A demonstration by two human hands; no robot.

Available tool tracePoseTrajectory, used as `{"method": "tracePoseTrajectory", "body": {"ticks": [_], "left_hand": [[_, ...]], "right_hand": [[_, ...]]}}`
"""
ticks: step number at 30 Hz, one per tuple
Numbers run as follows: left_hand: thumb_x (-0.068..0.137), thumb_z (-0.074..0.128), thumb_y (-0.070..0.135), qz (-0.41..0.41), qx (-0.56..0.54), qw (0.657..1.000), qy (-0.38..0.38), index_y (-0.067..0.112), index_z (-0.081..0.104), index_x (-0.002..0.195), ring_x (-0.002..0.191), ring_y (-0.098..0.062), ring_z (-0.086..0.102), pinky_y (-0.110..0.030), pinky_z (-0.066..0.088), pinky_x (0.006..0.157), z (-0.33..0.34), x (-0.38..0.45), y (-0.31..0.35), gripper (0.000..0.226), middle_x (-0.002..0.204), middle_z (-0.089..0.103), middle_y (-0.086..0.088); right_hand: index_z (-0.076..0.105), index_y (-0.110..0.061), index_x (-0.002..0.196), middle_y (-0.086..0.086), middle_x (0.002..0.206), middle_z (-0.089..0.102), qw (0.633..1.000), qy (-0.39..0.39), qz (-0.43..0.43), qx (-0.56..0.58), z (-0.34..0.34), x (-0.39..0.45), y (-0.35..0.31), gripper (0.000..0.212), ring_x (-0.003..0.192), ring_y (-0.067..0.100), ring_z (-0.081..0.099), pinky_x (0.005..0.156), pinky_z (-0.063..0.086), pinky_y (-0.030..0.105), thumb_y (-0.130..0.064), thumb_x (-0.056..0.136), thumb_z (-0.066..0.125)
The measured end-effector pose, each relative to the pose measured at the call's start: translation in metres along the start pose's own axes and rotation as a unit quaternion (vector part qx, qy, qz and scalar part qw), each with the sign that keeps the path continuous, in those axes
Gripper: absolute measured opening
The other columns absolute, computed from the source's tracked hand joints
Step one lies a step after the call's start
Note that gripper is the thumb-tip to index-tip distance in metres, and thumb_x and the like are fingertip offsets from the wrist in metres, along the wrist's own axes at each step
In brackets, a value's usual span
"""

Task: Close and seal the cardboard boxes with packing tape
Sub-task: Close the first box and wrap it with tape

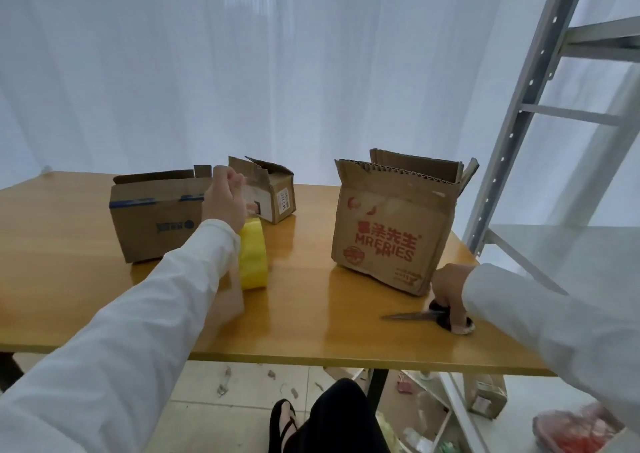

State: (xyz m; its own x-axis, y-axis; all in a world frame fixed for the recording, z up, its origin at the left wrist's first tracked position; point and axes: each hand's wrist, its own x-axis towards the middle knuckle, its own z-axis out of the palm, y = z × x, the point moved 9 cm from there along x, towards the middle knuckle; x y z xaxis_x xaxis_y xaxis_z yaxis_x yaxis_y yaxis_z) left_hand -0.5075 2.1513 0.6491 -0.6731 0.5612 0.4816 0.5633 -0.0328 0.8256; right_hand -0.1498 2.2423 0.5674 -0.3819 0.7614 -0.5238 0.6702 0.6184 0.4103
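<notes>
Now left hand pinches tape strip; right hand grips scissors near table edge.

Three brown cardboard boxes stand on the tabletop, all with flaps open. The left box is wide, with blue tape along its upper edge. The small box sits behind it, bearing a white label, torn flaps raised. The right box, well apart, carries red print and leans slightly. A yellow tape roll stands on edge just before the left box.
</notes>
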Motion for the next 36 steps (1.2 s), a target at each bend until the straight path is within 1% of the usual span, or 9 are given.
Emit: {"method": "tracePoseTrajectory", "body": {"ticks": [3, 7, 11, 17, 20, 23, 28, 33, 36], "left_hand": [[0.101, 0.035, 0.033, -0.005, -0.023, 1.0, 0.001, 0.021, 0.04, 0.098, 0.083, -0.017, 0.068, -0.041, 0.059, 0.069, -0.008, -0.001, 0.0, 0.014, 0.11, 0.059, -0.001], [0.101, 0.037, 0.032, 0.003, -0.035, 0.999, -0.005, 0.022, 0.042, 0.097, 0.088, -0.017, 0.065, -0.042, 0.059, 0.072, -0.011, -0.002, 0.002, 0.012, 0.112, 0.06, -0.007], [0.102, 0.035, 0.032, -0.014, -0.064, 0.998, -0.006, 0.024, 0.041, 0.095, 0.078, -0.016, 0.068, -0.037, 0.059, 0.067, -0.011, -0.001, -0.001, 0.012, 0.114, 0.059, -0.009], [0.103, 0.035, 0.027, -0.045, -0.128, 0.988, -0.074, 0.019, 0.043, 0.098, 0.076, -0.02, 0.07, -0.03, 0.057, 0.06, -0.001, -0.003, 0.005, 0.012, 0.114, 0.06, -0.008], [0.102, 0.036, 0.025, -0.028, -0.113, 0.982, -0.148, 0.018, 0.043, 0.096, 0.079, -0.017, 0.07, -0.028, 0.058, 0.063, 0.006, -0.005, 0.019, 0.012, 0.109, 0.064, 0.001], [0.101, 0.038, 0.029, -0.011, -0.097, 0.974, -0.205, 0.022, 0.045, 0.092, 0.082, -0.011, 0.07, -0.026, 0.058, 0.063, 0.01, -0.004, 0.026, 0.014, 0.107, 0.065, 0.005], [0.1, 0.041, 0.029, -0.012, -0.087, 0.956, -0.28, 0.021, 0.046, 0.087, 0.102, -0.01, 0.061, -0.028, 0.056, 0.069, 0.014, -0.007, 0.028, 0.015, 0.111, 0.062, 0.008], [0.1, 0.041, 0.024, 0.047, -0.016, 0.958, -0.283, 0.024, 0.047, 0.083, 0.116, -0.014, 0.048, -0.036, 0.039, 0.099, -0.003, -0.005, 0.034, 0.018, 0.118, 0.056, 0.008], [0.099, 0.042, 0.024, 0.072, -0.005, 0.96, -0.272, 0.027, 0.047, 0.082, 0.118, -0.016, 0.048, -0.045, 0.037, 0.106, -0.011, -0.005, 0.031, 0.018, 0.119, 0.055, 0.007]], "right_hand": [[0.064, -0.02, 0.114, -0.004, 0.109, 0.057, 0.999, 0.021, -0.01, 0.037, 0.0, 0.005, 0.003, 0.04, 0.096, 0.016, 0.053, 0.064, 0.041, 0.017, -0.03, 0.077, 0.076], [0.07, -0.02, 0.094, -0.009, 0.094, 0.065, 0.993, 0.104, -0.035, 0.054, -0.012, 0.017, -0.007, 0.012, 0.088, 0.01, 0.057, 0.068, 0.046, 0.019, -0.027, 0.086, 0.066], [0.066, -0.013, 0.108, -0.004, 0.091, 0.055, 0.993, 0.104, -0.033, 0.043, -0.014, 0.029, -0.02, 0.024, 0.083, 0.015, 0.051, 0.079, 0.049, 0.028, -0.023, 0.087, 0.061], [0.062, -0.012, 0.109, -0.004, 0.08, 0.052, 0.993, 0.088, 0.007, 0.076, -0.017, 0.034, -0.01, 0.042, 0.078, 0.015, 0.05, 0.058, 0.038, 0.02, -0.046, 0.084, 0.065], [0.066, -0.013, 0.095, -0.005, 0.077, 0.053, 0.991, 0.094, -0.046, 0.087, -0.018, 0.039, -0.019, 0.028, 0.07, 0.014, 0.048, 0.058, 0.039, 0.021, -0.038, 0.082, 0.064], [0.054, -0.027, 0.086, -0.008, 0.085, 0.054, 0.981, 0.099, -0.121, 0.119, -0.024, 0.032, -0.039, 0.009, 0.073, 0.011, 0.049, 0.062, 0.041, 0.02, -0.03, 0.083, 0.062], [0.05, -0.031, 0.094, -0.006, 0.081, 0.055, 0.899, 0.149, -0.252, 0.324, -0.097, -0.007, -0.076, 0.011, 0.059, 0.007, 0.05, 0.053, 0.044, 0.017, -0.029, 0.091, 0.06], [0.034, -0.031, 0.115, -0.001, 0.105, 0.056, 0.926, 0.18, -0.223, 0.245, -0.156, -0.001, -0.091, 0.064, 0.086, 0.017, 0.057, 0.078, 0.049, 0.03, -0.062, 0.072, 0.068], [0.03, -0.029, 0.116, -0.006, 0.097, 0.053, 0.94, 0.174, -0.183, 0.231, -0.167, 0.011, -0.085, 0.07, 0.081, 0.01, 0.052, 0.075, 0.044, 0.025, -0.068, 0.071, 0.066]]}}
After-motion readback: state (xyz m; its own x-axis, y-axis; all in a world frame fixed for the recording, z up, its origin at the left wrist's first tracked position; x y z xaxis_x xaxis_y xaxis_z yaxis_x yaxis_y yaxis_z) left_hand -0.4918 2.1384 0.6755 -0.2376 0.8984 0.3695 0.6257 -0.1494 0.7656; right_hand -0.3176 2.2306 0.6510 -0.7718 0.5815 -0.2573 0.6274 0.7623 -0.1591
